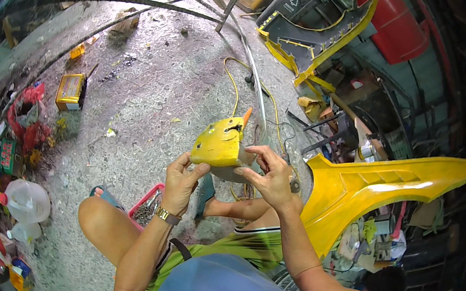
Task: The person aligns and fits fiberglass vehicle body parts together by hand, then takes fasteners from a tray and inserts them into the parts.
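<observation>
At frame centre, a scuffed yellow angular piece (217,144) is grasped by the left hand (181,180) and right hand (270,180), its handling seemingly unfinished.

I take this for a vehicle-body workshop: my feed shows a stained, rough concrete floor (154,77), a large yellow vented panel (380,176) on the right, a yellow-edged shell (348,34) far right, and a metal-coloured tin (70,90) among clutter on the left.
</observation>
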### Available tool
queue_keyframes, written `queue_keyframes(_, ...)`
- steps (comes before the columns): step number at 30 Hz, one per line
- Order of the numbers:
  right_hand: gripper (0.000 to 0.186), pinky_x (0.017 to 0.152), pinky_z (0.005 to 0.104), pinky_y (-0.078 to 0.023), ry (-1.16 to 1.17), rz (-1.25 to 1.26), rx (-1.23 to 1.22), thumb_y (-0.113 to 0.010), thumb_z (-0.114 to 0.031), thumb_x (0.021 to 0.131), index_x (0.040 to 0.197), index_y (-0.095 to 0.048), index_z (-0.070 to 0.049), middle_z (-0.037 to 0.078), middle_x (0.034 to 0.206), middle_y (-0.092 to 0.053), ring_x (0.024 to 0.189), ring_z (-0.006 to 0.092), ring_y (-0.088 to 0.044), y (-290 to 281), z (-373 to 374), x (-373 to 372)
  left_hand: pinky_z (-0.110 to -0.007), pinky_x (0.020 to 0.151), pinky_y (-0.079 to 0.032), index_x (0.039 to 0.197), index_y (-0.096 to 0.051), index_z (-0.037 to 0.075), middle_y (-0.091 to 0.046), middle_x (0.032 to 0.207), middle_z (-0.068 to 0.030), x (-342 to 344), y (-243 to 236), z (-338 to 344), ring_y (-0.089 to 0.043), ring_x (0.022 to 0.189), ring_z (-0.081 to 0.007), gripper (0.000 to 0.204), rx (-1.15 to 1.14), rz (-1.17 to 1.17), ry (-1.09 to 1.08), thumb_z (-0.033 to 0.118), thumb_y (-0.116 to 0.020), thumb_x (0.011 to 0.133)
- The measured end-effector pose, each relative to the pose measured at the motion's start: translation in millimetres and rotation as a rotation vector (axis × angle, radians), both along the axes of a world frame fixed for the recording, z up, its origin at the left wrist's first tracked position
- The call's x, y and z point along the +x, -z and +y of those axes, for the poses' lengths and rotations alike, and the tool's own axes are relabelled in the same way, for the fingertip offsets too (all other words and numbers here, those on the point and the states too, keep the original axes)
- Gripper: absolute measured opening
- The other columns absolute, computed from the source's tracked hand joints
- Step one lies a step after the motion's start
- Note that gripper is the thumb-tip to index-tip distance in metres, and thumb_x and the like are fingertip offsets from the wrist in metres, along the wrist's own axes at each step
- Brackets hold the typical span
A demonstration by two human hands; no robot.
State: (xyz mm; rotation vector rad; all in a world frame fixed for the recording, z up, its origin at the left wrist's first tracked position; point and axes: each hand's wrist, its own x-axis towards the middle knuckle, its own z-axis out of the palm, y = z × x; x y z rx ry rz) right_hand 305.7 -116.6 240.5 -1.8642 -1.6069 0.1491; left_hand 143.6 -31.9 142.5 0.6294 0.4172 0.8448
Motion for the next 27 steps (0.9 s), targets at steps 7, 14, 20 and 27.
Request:
queue_keyframes(7,0.029,0.07,0.03,-0.048,0.067,0.073,-0.116,-0.069,-0.014,0.081,0.1,-0.052,-0.001,0.01,0.088,-0.059,0.077,0.0159,-0.06,-11,-7,-17,-0.015,0.038,-0.024,0.112,-0.055,0.004,-0.062,0.095,0.0029,-5,16,7,-0.034,0.046,0.003,0.036,0.011,0.015,-0.04,0.016,-0.072,0.083)
queue_keyframes(14,0.013,0.067,0.0269,-0.042,-0.149,0.535,-0.278,-0.049,-0.008,0.091,0.101,-0.053,0.0,0.005,0.082,-0.053,0.07,0.0138,-0.048,45,-67,7,-0.016,0.039,-0.021,0.111,-0.056,0.008,-0.04,0.066,0.011,-7,2,21,-0.029,0.047,0.0012,0.031,0.09,0.087,-0.083,0.026,-0.067,0.088)
queue_keyframes(20,0.016,0.062,0.0248,-0.037,0.011,1.588,-0.493,-0.05,-0.015,0.094,0.107,-0.054,-0.007,-0.002,0.078,-0.045,0.067,0.0084,-0.042,179,-86,9,-0.016,0.036,-0.019,0.115,-0.056,0.006,-0.038,0.061,0.0118,-4,-10,32,-0.025,0.043,0.0018,0.031,0.091,0.11,-0.157,0.024,-0.063,0.091)
queue_keyframes(27,0.026,0.054,0.0226,-0.028,-0.1,2.202,0.132,-0.061,-0.036,0.089,0.092,-0.052,-0.012,-0.005,0.071,-0.035,0.06,0.0075,-0.031,208,-19,-11,-0.016,0.034,-0.017,0.112,-0.054,0.008,-0.05,0.076,0.0081,-24,5,33,-0.025,0.043,0.0013,0.026,0.019,0.094,-0.215,0.025,-0.059,0.093)
